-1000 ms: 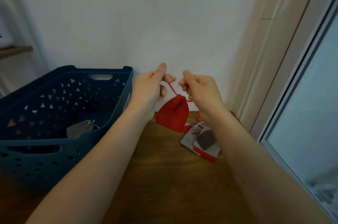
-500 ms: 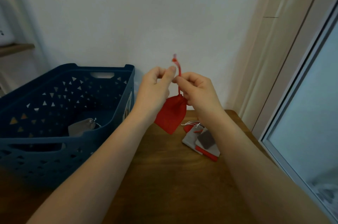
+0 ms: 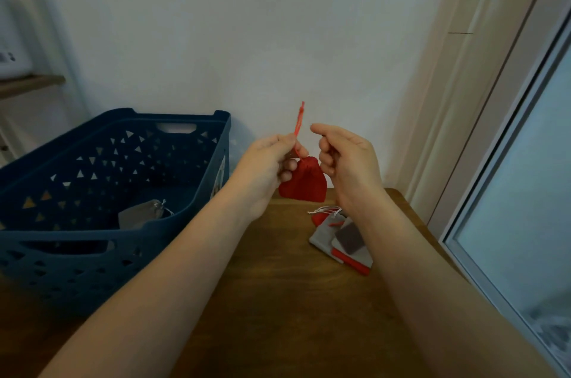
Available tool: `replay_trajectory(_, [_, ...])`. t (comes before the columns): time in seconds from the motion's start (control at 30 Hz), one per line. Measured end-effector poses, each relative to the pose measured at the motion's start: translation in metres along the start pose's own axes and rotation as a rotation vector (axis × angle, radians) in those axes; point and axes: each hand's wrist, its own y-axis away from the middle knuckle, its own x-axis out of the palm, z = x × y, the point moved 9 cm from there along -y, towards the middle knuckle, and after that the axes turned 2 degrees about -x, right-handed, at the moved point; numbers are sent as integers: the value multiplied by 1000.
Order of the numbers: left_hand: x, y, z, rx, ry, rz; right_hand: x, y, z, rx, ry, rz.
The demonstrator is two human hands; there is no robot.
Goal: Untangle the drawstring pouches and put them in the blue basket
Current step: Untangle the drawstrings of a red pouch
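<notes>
The red pouch point(image 3: 304, 181) hangs over the wooden table point(image 3: 278, 285) by its drawstring point(image 3: 298, 127), pinched in the left hand point(image 3: 268, 161), while the right hand point(image 3: 349, 161) sits beside it loosely curled holding nothing, blue basket point(image 3: 92, 241) off left.

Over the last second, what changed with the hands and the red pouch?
The right hand let go of the red drawstring and drew slightly aside, fingers loosely curled. The left hand keeps pinching the drawstring, which went from stretched between both hands to standing upright; the red pouch hangs beneath. Unchanged: blue basket with a grey pouch inside, the pouch pile on the table.
</notes>
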Motion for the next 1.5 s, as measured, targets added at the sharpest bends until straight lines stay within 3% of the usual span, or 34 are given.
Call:
replay_trajectory(0.17, [-6,-2,3,-39,-208,-50,-1,1,16,-137,39,29])
replay_trajectory(0.4, [1,5,-13,133,-480,-27,28,0,40,-416,665,175])
replay_trajectory(0.63, [8,8,-13,194,-673,54,46,-4,37,-371,642,371])
replay_trajectory(0.87, [10,9,-13,182,-488,60,50,2,23,-361,657,450])
replay_trajectory(0.93, [4,8,-13,162,-447,21,41,0,17,-308,754,406])
replay_trajectory(1.1, [-12,3,-6,92,-480,-84,34,-2,11,-397,1148,423])
replay_trajectory(1.27, [-14,0,6,-17,-295,-51,24,1,21,-483,1076,261])
replay_trajectory(1.4, [-8,2,10,-72,-84,33,40,21,20,-646,1061,431])
replay_trajectory(1.5, [-8,2,10,-85,-36,59,39,23,19,-624,1005,491])
